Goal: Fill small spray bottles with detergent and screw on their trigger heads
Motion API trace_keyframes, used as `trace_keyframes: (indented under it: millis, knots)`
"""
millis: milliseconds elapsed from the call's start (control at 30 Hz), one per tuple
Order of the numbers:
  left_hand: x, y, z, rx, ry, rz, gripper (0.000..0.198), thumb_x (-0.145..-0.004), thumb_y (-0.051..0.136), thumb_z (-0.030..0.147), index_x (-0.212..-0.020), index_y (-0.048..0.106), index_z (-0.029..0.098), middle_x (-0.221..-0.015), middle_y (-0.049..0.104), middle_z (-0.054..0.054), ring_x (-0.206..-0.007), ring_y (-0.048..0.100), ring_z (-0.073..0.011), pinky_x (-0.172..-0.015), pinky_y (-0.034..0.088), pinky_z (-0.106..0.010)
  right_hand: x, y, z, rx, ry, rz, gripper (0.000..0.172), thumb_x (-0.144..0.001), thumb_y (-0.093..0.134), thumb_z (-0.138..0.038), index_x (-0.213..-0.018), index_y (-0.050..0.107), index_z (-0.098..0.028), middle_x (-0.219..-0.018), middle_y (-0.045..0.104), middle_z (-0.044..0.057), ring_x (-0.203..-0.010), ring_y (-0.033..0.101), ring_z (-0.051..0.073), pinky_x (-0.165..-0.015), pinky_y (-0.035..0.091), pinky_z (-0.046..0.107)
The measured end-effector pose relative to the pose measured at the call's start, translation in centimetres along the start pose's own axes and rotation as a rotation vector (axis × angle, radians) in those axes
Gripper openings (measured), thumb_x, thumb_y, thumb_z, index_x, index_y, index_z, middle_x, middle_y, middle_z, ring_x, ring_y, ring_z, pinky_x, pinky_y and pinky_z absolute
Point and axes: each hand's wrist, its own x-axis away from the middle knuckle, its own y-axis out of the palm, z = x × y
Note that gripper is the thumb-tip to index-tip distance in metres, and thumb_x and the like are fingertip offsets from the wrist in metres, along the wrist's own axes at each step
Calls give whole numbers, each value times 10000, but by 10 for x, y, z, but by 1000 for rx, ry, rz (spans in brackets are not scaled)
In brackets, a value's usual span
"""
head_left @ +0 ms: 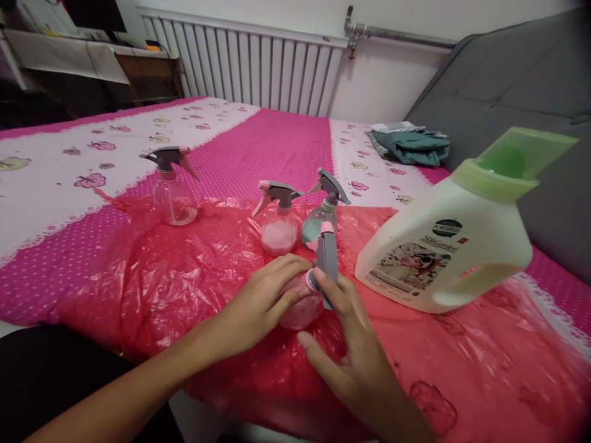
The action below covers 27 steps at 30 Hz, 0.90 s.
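A clear spray bottle [300, 312] with a grey and pink trigger head [327, 258] stands nearest me on a red plastic sheet [184, 289]. My left hand [265, 298] is wrapped round its upper body and neck from the left. At the right, my right hand [353, 332] touches the trigger head with its fingers, the thumb held apart below. Just behind stand a pink-headed spray bottle [279, 234] and a grey-headed one with greenish liquid [318, 221]. Another spray bottle [175, 200] is farther left, with a little liquid at its bottom.
A large white detergent jug [443, 246] with a green cap stands tilted-looking at the right. Folded clothes [410, 144] lie on the pink patterned bed cover [286, 141]. A grey headboard [508, 80], a radiator [249, 67] and a desk [69, 55] are beyond.
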Motion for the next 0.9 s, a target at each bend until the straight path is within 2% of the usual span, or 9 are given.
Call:
trace_keyframes:
  millis: [133, 333, 567, 667, 767, 900]
  knots:
    - [-1, 0, 0, 22, -19, 9, 222, -1098, 469, 351, -1163, 621, 203, -1209, 657, -77, -1171, 621, -245, -1059, 483, -418, 2, -1, -3, 7, 15, -5, 689, -1035, 561, -351, -1630, 237, -473, -1477, 395, 18, -1337, 491, 188, -1154, 496, 382]
    - [1, 1, 2, 55, -41, 80, 299, -1091, 473, 369, -1368, 504, 260, -1362, 654, -70, -1256, 624, -254, -1082, 480, -435, 4, 0, -4, -9, 31, 2, 607, -1052, 563, -394, -1598, 310, -473, -1446, 378, 31, -1331, 500, 185, -1084, 548, 348]
    - [5, 8, 3, -25, 16, 99, 294, -1081, 475, 406, -1316, 519, 235, -1276, 673, -83, -1150, 640, -266, -1005, 491, -456, 0, -1, -2, 22, 42, 22, 560, -1075, 547, -461, -1591, 331, -485, -1385, 389, 41, -1292, 522, 192, -1062, 569, 357]
    - [5, 9, 3, -72, 67, 99, 288, -1037, 559, 414, -1251, 553, 222, -1193, 683, -76, -1069, 635, -268, -945, 491, -442, 2, 0, -4, 45, 47, 13, 560, -1084, 531, -468, -1602, 319, -483, -1389, 376, 51, -1283, 528, 204, -1051, 578, 367]
    - [4, 10, 1, -54, 51, 112, 243, -1053, 542, 418, -1197, 590, 229, -1112, 679, -54, -1014, 626, -251, -915, 485, -420, 5, 2, -6, 104, 37, 27, 585, -1093, 502, -458, -1628, 267, -479, -1396, 372, 67, -1289, 526, 234, -1022, 593, 399]
    - [3, 8, -2, -6, 9, 79, 252, -1084, 504, 417, -1230, 617, 246, -1180, 649, -50, -1078, 601, -236, -981, 463, -410, 8, 7, -3, 199, 20, 48, 666, -1100, 466, -475, -1680, 147, -401, -1448, 369, 112, -1280, 529, 277, -921, 625, 394]
